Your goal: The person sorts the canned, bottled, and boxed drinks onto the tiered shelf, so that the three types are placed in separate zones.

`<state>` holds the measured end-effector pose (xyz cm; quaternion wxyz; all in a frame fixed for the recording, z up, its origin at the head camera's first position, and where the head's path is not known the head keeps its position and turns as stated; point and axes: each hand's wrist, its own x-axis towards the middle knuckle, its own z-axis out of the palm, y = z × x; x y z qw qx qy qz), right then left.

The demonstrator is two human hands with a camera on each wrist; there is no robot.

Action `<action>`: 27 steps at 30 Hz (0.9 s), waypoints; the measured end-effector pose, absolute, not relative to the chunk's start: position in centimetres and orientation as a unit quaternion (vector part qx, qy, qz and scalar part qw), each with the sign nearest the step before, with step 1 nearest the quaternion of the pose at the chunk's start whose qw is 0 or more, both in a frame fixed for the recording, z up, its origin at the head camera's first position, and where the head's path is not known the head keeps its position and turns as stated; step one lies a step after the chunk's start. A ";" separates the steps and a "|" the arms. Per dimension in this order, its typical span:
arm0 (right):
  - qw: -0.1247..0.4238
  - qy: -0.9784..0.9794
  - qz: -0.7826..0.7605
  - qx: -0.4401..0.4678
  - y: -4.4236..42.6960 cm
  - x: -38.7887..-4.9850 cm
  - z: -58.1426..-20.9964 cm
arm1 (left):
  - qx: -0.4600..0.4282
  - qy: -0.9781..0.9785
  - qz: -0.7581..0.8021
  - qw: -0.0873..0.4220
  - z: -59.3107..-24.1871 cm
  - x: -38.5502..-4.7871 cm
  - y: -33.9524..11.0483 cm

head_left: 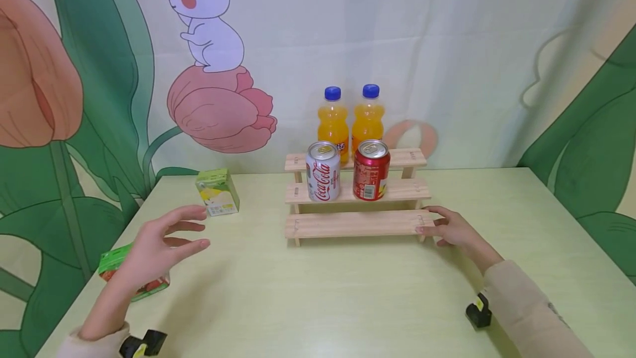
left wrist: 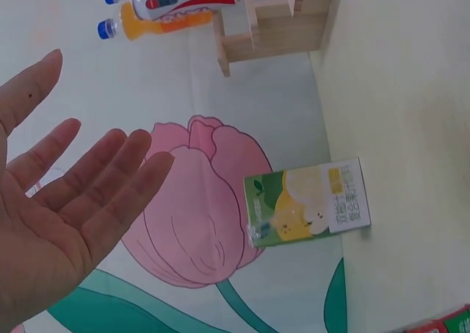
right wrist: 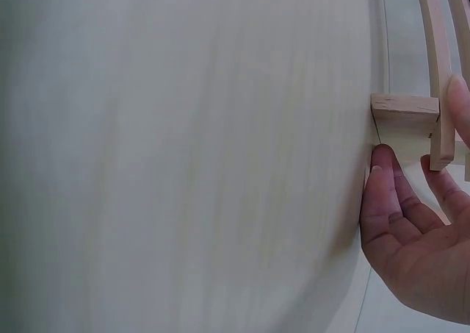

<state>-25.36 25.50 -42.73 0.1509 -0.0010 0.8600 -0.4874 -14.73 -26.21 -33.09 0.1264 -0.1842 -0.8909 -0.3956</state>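
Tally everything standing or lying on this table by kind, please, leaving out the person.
Left bottle and right bottle: 2 bottles
White can and red can: 2 cans
Green-and-yellow carton and green-and-red carton, partly hidden: 2 cartons
Wooden stand: 1 stand
Total: 7

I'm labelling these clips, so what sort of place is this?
Probably a staged tabletop setup: a cartoon curtain hangs behind the table, and a rack holds cans and bottles.
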 end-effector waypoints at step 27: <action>0.149 0.857 -0.493 -0.005 25.5 -25.4 -42.8 | -0.116 -0.905 -0.389 0.127 -34.2 -13.5 -30.5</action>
